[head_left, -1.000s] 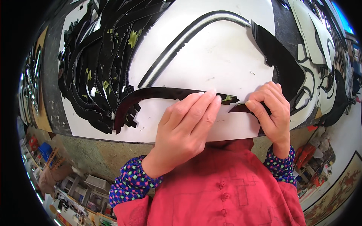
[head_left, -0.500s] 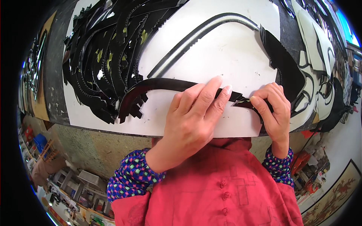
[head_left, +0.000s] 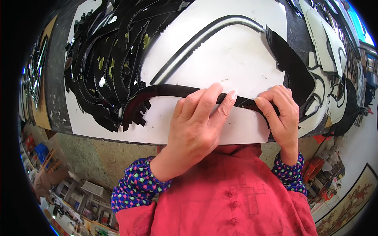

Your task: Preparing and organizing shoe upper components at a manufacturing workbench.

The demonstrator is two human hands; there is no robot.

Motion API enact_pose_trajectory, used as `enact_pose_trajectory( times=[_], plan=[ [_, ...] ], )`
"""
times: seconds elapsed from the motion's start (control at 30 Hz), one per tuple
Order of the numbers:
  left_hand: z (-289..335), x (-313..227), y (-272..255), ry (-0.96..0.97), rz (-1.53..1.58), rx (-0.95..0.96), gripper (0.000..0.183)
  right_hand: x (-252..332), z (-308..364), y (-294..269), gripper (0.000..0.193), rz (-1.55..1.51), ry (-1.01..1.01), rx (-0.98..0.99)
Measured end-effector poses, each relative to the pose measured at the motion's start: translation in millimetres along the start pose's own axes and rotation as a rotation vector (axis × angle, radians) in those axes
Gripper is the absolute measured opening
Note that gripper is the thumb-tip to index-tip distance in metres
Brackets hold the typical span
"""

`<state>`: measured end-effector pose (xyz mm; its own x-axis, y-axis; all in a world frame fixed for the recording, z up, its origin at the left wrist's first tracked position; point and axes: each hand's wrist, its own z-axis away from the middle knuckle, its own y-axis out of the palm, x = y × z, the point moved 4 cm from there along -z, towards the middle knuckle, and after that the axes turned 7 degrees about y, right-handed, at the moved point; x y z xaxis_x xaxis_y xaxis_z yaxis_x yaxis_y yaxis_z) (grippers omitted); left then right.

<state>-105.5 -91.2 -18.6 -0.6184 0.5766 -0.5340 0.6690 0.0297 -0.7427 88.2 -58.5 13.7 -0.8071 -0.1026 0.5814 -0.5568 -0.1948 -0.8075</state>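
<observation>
A long, curved black strip [head_left: 165, 90] lies near the front edge of a white sheet [head_left: 244, 59], its left end bending toward me. My left hand [head_left: 197, 124] lies across the strip's middle, closed over it with the fingers bent; some fingertips are hidden behind it. Farther right, my right hand [head_left: 280, 114] pinches the strip between thumb and curled fingers. Between the two hands, a short stretch of strip shows with small pale marks. A tail of it drops below my right fingers toward the sheet's edge.
Many notched black strips [head_left: 114, 67] pile up at left. Beyond my hands lies an arched strip with a pale centre [head_left: 204, 33], meeting a broad black piece [head_left: 293, 65] at right. White cut pieces [head_left: 330, 47] stack at the far right. A brown board [head_left: 41, 106] lies far left.
The strip's raised, separated part between my hands now lies closed and smooth. My right thumb has shifted slightly left along it. The whole view has moved a little.
</observation>
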Motion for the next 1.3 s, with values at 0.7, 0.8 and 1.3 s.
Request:
enact_pose_trajectory(
  times=[0.7,0.8,1.3],
  plan=[
    [-1,-1,-1,-0.002,-0.013,0.001,0.044,5,-4,-1,0.014,0.075,0.005,0.024],
    [-1,-2,-3,-0.018,-0.007,0.025,0.046,4,-4,0,0.014,0.083,-0.003,0.022],
    [0,-1,0,0.008,-0.020,-0.014,0.041,-2,-3,-5,0.011,-0.004,-0.018,0.066]
  ],
)
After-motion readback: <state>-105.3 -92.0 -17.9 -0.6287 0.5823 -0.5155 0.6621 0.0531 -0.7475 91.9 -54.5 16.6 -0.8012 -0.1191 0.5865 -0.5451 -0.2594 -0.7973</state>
